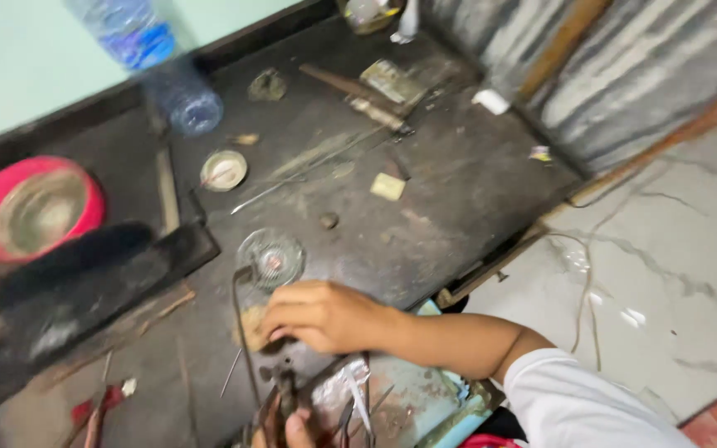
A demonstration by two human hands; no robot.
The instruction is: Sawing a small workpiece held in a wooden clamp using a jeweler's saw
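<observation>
Fingers of the right hand (317, 315) curl down onto a small tan lump (252, 325) on the dark workbench (450, 182), just near of a round glass dish (270, 258); whether they grip it is unclear. Only the left hand's (296, 431) fingertip shows at the near edge by dark pliers (280, 406), its grip hidden. Far left sit a red bowl (31, 207) with a murky metallic inside and a clear plastic bottle (159, 62).

— What is carried by the counter (458, 182)?

— A red bowl (33, 207) and a plastic bottle (159, 66) are set well beyond the right hand (321, 315); a small round dish (224, 170) lies between, a glass dish (270, 259) just above it.
</observation>
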